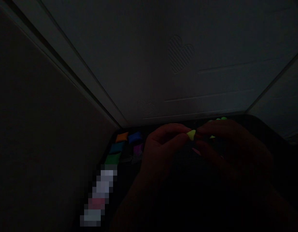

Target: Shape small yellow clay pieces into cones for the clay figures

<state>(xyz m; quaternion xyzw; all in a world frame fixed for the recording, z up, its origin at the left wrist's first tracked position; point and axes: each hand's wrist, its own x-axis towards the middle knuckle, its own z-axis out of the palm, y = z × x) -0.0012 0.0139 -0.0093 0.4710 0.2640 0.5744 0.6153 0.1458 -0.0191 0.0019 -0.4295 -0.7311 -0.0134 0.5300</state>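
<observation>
The scene is very dark. Between the thumb and forefinger of my left hand (160,145) is a small yellow lump of modelling clay (191,134), narrowing toward its lower end. My right hand (235,148) has its fingertips curled in at the lump's right edge, closed around that side. Behind and below the right fingers, parts of other pieces show: a yellow bit (212,137), a pink bit (195,150) and green rounded pieces (222,119). My right hand partly hides them.
Left of my hands on the dark tabletop (129,174) lie several coloured packets: orange (122,137), blue (135,137), teal (116,148), purple (138,149) and green (112,159). A pixelated pale strip (100,193) lies nearer. A pale panel with embossed hearts (180,53) rises behind.
</observation>
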